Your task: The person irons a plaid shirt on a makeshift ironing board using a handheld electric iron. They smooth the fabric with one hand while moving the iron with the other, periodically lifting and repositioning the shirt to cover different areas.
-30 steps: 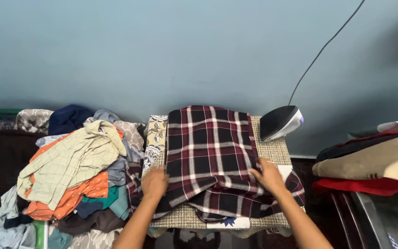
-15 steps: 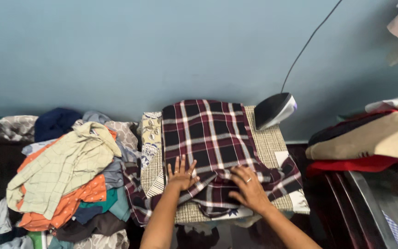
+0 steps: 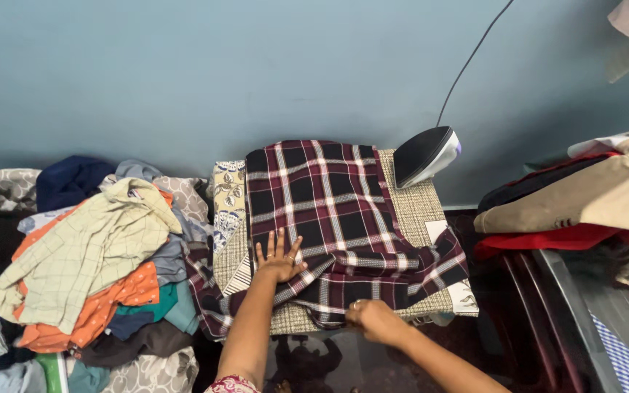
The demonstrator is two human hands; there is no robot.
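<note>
On the padded surface (image 3: 424, 211) lies a rumpled maroon plaid cloth (image 3: 329, 218), left hand (image 3: 279, 258) spread flat on it, right hand (image 3: 370, 320) pinching its near edge.

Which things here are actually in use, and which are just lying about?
In use: plaid cloth spread on the padded table; left hand flat on it; right hand at its near edge.

Lying about: iron on its heel, heap of clothes, folded garments.
</note>
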